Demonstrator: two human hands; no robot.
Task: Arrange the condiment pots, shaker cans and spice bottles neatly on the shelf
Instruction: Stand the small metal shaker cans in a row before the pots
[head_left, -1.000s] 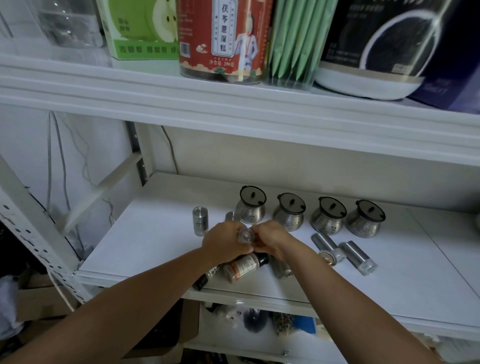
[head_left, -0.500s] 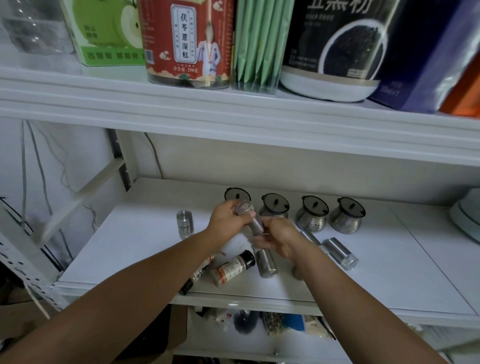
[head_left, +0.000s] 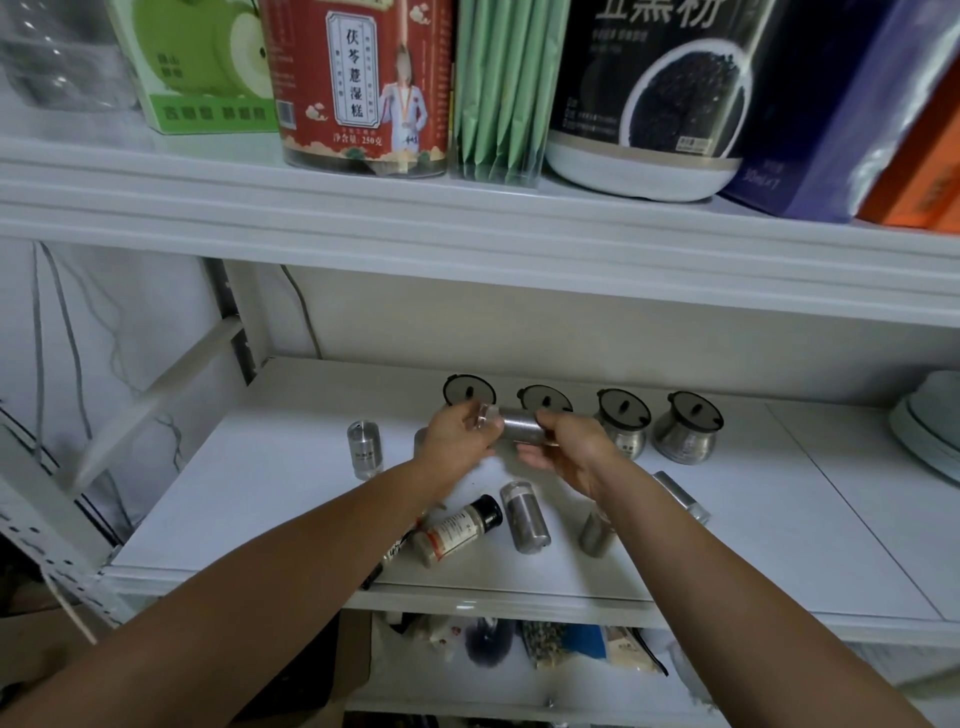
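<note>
Both hands hold one steel shaker can (head_left: 514, 423) sideways above the white shelf (head_left: 291, 499). My left hand (head_left: 454, 439) grips its clear-capped end and my right hand (head_left: 569, 449) grips the other end. Behind them several steel condiment pots with dark lids stand in a row, among them one at the right end (head_left: 687, 430) and its neighbour (head_left: 622, 422). One shaker can (head_left: 365, 448) stands upright at the left. Lying on the shelf are a spice bottle with a black cap (head_left: 457, 530), a shaker can (head_left: 524, 514), and two more cans (head_left: 595, 532) (head_left: 681, 496).
The upper shelf (head_left: 467, 218) overhangs close above, loaded with jars and boxes. A pale round object (head_left: 930, 431) sits at the right edge. Cables hang left of the shelf frame (head_left: 52, 545). Bags lie on the shelf below (head_left: 571, 644).
The held shaker can has risen and turned from steeply tilted to sideways, with both hands higher and farther back. The camera view has shifted slightly left.
</note>
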